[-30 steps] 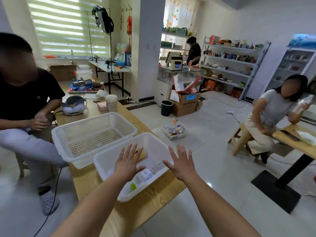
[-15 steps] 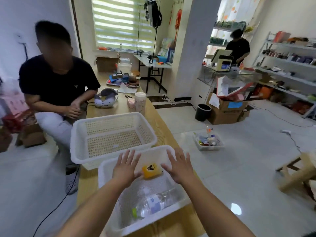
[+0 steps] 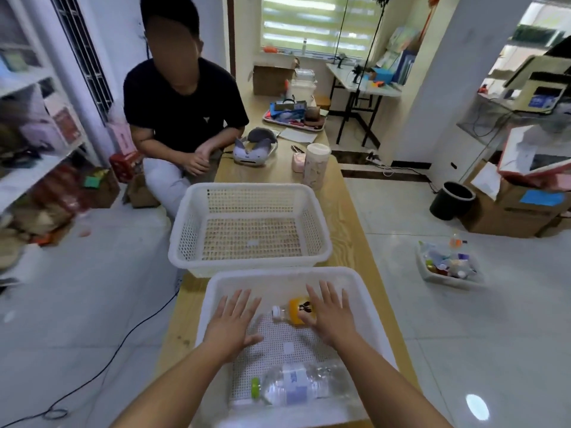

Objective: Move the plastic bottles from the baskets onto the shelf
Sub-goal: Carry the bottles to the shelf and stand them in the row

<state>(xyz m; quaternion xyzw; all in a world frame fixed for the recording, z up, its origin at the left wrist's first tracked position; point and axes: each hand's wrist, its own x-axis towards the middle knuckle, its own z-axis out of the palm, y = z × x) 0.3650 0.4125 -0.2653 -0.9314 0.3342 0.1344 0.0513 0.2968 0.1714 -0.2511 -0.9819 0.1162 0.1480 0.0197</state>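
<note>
Two white plastic baskets stand on a wooden table. The near basket (image 3: 367, 307) holds a small orange bottle (image 3: 296, 308) with a white cap, lying on its side, and a clear water bottle (image 3: 296, 384) with a green cap, lying close to me. My left hand (image 3: 233, 319) hovers flat over the basket with fingers spread, holding nothing. My right hand (image 3: 332, 313) is also spread flat, just right of the orange bottle and partly over it. The far basket (image 3: 250, 189) has nothing in it. A shelf (image 3: 27, 118) with goods stands at the far left.
A seated person in a black shirt (image 3: 182, 106) is at the table's left side. A headset (image 3: 251, 148), a tall cup (image 3: 315, 165) and a tray of items (image 3: 293, 118) lie further along the table. On the floor to the right: a small bin of bottles (image 3: 446, 267), a black bucket (image 3: 451, 200).
My view has swung left and down, bringing the left shelf into sight. Both hands stay spread over the near basket; the right hand has closed in on the orange bottle.
</note>
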